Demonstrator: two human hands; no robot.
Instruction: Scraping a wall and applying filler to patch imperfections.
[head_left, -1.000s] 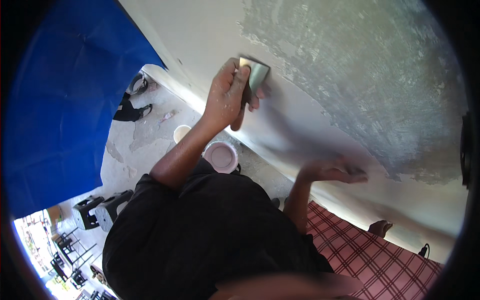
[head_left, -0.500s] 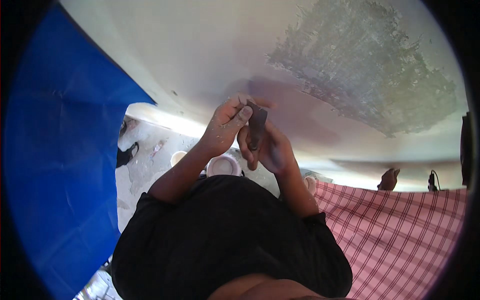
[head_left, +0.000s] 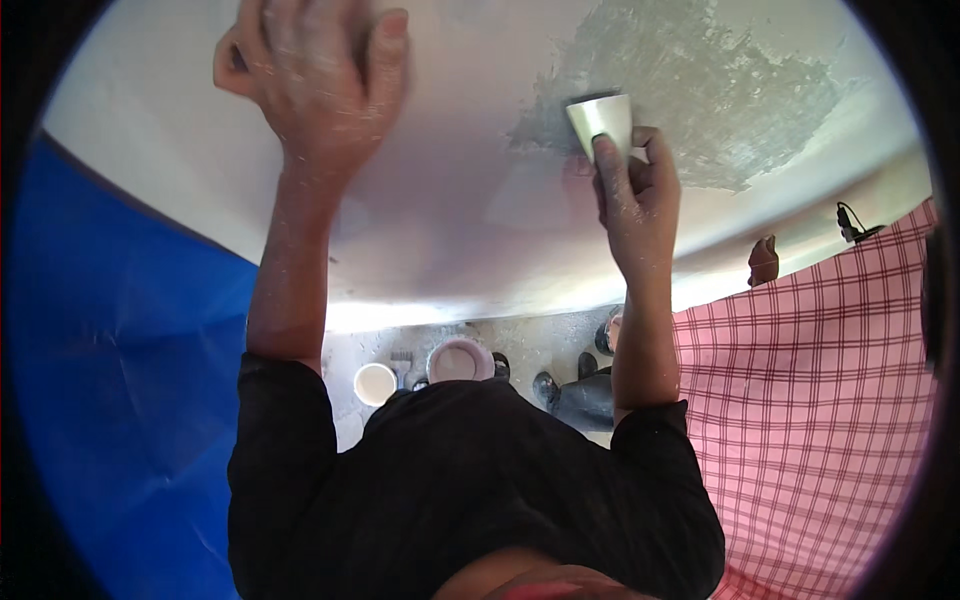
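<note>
Wall (head_left: 430, 220) lies far, blue sheet (head_left: 130, 380) left, checked cloth (head_left: 790, 400) right, grey patch (head_left: 710, 110) far right, pink bucket (head_left: 484, 362) near. My left hand (head_left: 322, 95) blocks some wall, grip unclear; my right hand (head_left: 642, 195) clasps a scraper (head_left: 614, 116) at the patch's left.

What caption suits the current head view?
Right hand holding a metal putty knife at a rough grey wall patch.

- Where could a hand pass?
- Across the bare wall (head_left: 460, 150), between the left hand (head_left: 325, 85) and the right hand (head_left: 640, 195); the scraper (head_left: 613, 117) bounds that gap on the right
- And the sides?
- Blue sheeting (head_left: 130, 380) blocks near left, pink checked cloth (head_left: 790, 400) near right
- Lower down?
- A pink bucket (head_left: 485, 350) and a white tub (head_left: 358, 384) obstruct the floor (head_left: 525, 350), left of centre
</note>
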